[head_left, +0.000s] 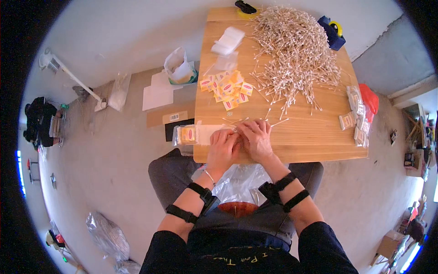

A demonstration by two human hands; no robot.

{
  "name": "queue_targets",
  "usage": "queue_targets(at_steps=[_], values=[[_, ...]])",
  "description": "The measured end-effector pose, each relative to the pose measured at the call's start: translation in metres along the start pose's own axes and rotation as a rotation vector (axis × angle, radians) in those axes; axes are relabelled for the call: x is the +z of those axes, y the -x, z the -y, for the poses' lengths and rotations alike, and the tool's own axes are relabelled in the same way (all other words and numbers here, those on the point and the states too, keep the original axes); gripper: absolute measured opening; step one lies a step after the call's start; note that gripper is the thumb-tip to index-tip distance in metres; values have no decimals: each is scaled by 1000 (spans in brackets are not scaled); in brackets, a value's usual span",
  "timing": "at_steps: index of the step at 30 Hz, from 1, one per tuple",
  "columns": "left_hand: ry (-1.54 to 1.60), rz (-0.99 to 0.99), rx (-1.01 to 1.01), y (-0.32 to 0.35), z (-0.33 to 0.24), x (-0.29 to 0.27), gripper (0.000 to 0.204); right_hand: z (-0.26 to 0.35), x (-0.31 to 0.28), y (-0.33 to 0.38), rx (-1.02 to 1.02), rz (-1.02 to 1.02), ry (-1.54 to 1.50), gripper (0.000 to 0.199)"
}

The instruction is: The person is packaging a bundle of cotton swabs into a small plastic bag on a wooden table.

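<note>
At the near edge of the wooden table (pixel 296 141), in the head view, the left hand (pixel 222 148) and the right hand (pixel 258 140) rest side by side, touching each other, fingers curled inward over something small. Whether they pinch anything cannot be told, since the fingertips hide it. A few loose cotton swabs (pixel 273 122) lie just beyond the knuckles. Just left of the left hand, a clear packet of swabs with a yellow label (pixel 189 134) hangs partly over the table's left edge. Farther up the table, a scatter of small yellow and red labels (pixel 228 89) sits left of centre, and a large heap of cotton swabs (pixel 294 50) covers the far right part. A stack of clear small bags (pixel 229 40) lies near the far left corner. Filled packets (pixel 358 118) line the right edge, beside a red bag (pixel 370 98) hanging off it. A blue tape dispenser (pixel 333 32) stands at the far right corner. Both forearms wear black straps, and a clear plastic bag (pixel 237 182) lies in the person's lap.
</note>
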State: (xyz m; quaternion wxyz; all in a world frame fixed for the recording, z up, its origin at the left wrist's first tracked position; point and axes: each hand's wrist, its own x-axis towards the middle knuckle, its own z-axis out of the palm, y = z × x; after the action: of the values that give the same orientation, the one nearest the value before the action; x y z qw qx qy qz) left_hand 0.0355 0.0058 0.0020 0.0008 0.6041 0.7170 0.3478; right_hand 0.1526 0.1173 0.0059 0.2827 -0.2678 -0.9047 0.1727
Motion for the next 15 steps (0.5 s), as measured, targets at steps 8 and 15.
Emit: queue_targets(at_steps=[8, 15], values=[[-41, 19, -75, -4, -6, 0, 51, -56, -14, 1, 111, -46, 209, 44], [-21, -44, -119, -3, -5, 1, 66, -35, -18, -6, 157, -200, 169, 20]])
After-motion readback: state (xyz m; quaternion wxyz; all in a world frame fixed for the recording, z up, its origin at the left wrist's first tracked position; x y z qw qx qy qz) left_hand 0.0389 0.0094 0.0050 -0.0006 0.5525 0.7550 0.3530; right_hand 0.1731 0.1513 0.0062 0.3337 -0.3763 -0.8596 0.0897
